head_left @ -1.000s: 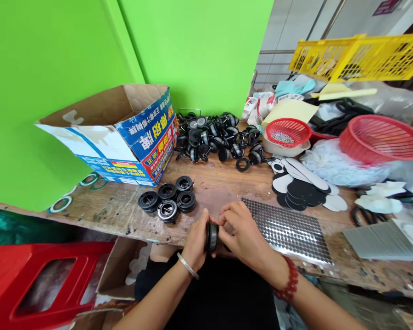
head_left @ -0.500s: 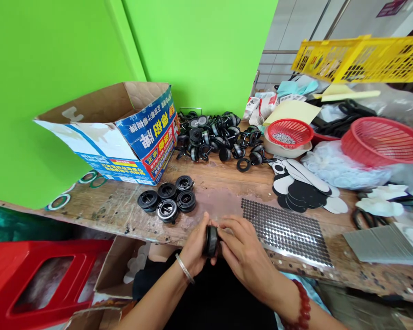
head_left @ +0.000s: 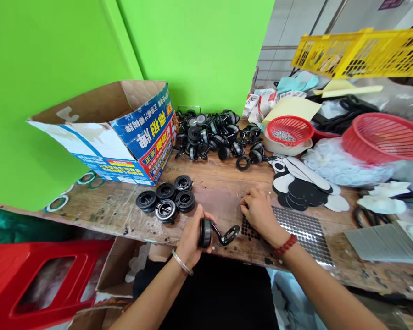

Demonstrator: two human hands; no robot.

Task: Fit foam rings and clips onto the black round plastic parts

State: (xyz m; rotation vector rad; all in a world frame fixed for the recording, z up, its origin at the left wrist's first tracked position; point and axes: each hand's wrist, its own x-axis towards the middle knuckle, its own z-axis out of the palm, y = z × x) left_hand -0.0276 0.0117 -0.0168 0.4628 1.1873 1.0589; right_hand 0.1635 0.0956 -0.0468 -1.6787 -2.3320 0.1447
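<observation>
In the head view, my left hand point(head_left: 191, 233) is closed around a black round mount point(head_left: 205, 233) with a ridged rim, held upright just over the table's front edge. Its jointed arm is swung out to the right and ends in a flat black ring point(head_left: 231, 235). My right hand point(head_left: 259, 213) is at the upper left corner of a sheet of small black dots point(head_left: 301, 231), fingers curled and pinched together. What the fingertips hold, if anything, is too small to make out. Several folded black round mounts point(head_left: 165, 210) lie in a cluster left of my hands.
A pile of unfolded mounts point(head_left: 209, 135) lies at the back, beside an open cardboard box point(head_left: 134, 151). Black and white die-cut pads point(head_left: 303, 192), red baskets point(head_left: 291, 130), a grey card stack point(head_left: 382, 245) and a yellow crate point(head_left: 351, 55) are on the right.
My right hand has left the mount and moved right and away from me to the dot sheet. The mount's ring arm now sticks out. My left hand still holds the mount, slightly further left.
</observation>
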